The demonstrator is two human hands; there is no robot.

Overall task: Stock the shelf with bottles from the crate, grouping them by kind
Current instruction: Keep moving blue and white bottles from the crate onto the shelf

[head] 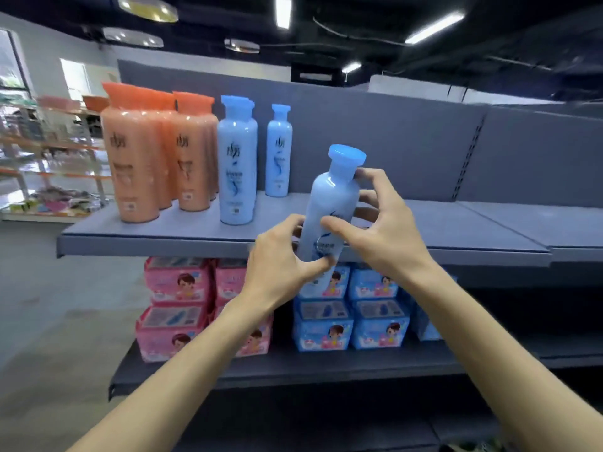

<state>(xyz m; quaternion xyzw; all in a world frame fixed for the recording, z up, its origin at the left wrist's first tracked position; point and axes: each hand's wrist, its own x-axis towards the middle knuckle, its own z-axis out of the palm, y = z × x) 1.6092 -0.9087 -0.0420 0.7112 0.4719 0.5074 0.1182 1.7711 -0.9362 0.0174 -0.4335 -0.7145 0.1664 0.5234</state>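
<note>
Head view: grey shelf (456, 220) under black ceiling (489, 34) strip lights (282, 11).

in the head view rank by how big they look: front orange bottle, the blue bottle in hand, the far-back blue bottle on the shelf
1. Front orange bottle, clearly the widest.
2. Held blue bottle, gripped by the left hand and right hand; nearness to the camera inflates it.
3. Back blue bottle, smallest, though it stands farther back.

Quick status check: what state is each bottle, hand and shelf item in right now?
Held blue bottle: tilted, capped, off the shelf.
Left hand: grips its base.
Right hand: grips its upper body.
Orange bottles: upright, grouped left.
Blue bottles: upright beside them.
Top shelf: bare on the right.
</note>
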